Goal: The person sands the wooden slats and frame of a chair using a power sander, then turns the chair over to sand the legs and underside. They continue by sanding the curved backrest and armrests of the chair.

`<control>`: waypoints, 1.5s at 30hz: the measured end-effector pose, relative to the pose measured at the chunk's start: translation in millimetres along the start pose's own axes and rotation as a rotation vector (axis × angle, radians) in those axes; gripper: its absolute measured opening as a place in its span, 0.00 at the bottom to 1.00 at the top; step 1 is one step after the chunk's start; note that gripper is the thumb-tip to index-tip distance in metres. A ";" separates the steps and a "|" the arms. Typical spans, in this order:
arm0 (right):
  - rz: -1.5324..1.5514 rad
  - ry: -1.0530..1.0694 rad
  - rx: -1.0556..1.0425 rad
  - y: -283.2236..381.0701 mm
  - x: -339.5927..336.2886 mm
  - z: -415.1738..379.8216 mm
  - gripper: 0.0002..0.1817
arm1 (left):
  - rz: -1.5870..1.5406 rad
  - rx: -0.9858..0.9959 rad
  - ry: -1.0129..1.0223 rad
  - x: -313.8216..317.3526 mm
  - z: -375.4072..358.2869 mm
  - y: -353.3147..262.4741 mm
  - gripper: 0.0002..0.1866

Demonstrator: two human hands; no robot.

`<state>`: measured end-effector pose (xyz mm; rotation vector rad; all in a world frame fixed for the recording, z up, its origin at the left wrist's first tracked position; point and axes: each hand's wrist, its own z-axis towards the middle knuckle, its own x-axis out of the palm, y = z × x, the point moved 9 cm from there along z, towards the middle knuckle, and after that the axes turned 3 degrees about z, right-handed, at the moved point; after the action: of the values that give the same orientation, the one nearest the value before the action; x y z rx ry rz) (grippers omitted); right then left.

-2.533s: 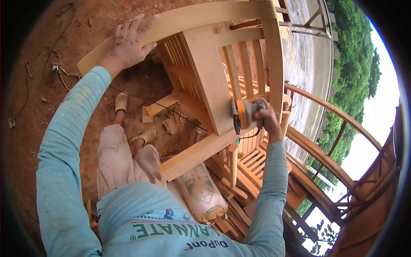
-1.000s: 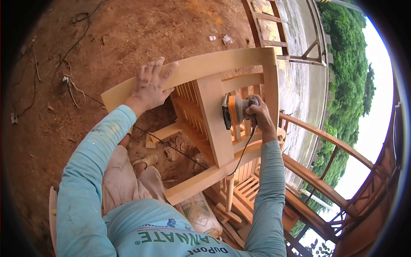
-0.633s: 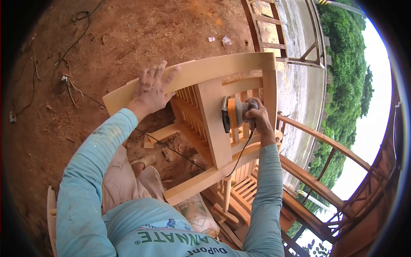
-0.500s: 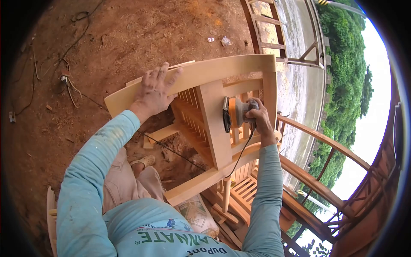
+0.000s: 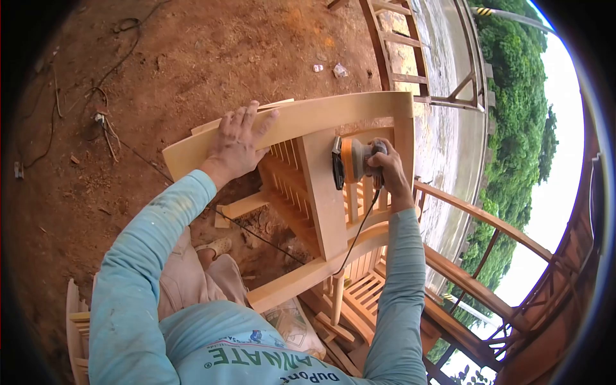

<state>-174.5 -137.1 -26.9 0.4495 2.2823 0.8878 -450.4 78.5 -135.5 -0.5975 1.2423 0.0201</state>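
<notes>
Light blue long-sleeved printed shirt, dusty beige trousers, pale sandals.

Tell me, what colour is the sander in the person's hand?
The sander is orange and grey with a black pad, seen in the head view.

Looked like an open-air furniture workshop, honestly. Bare red dirt floor (image 5: 192, 45) with loose cables lying around, an unfinished wooden chair (image 5: 321, 192) under the fingers, more raw chair frames (image 5: 366, 289) stacked just below it, offcuts near the feet. Curved timber railings (image 5: 487, 221) beyond the fingertips, green trees (image 5: 520, 96) behind.
</notes>
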 end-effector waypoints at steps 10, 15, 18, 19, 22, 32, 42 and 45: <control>-0.056 -0.018 -0.048 28.7 11.1 11.1 0.27 | -0.001 0.014 -0.010 -2.7 1.3 -1.3 0.47; -0.049 -0.002 -0.036 33.2 14.2 13.5 0.26 | 0.006 0.005 0.002 -2.9 1.6 -1.6 0.47; -0.060 0.010 -0.038 35.6 15.1 14.4 0.27 | 0.003 0.006 0.001 -3.4 1.9 -1.3 0.47; -0.065 0.010 -0.033 34.3 14.7 14.9 0.27 | -0.002 0.005 -0.002 -3.1 1.8 -1.4 0.47; -0.088 -0.006 -0.028 26.2 11.2 13.1 0.28 | -0.030 0.006 -0.006 -3.3 1.8 -1.8 0.47; -0.083 -0.356 0.044 -85.2 -49.3 -159.8 0.32 | -0.094 0.019 0.018 -9.9 5.4 -2.9 0.48; 0.319 -0.877 0.296 -259.7 -39.8 -419.3 0.29 | -0.055 0.225 0.026 -15.7 -2.1 -54.4 0.47; 0.335 -1.083 0.502 -321.8 -2.2 -495.7 0.31 | -0.156 0.539 0.176 -11.6 -24.1 -143.8 0.45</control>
<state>-531.8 -604.4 31.0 1.2066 1.3796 0.0784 -428.1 -50.5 -70.2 -0.2254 1.2975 -0.4926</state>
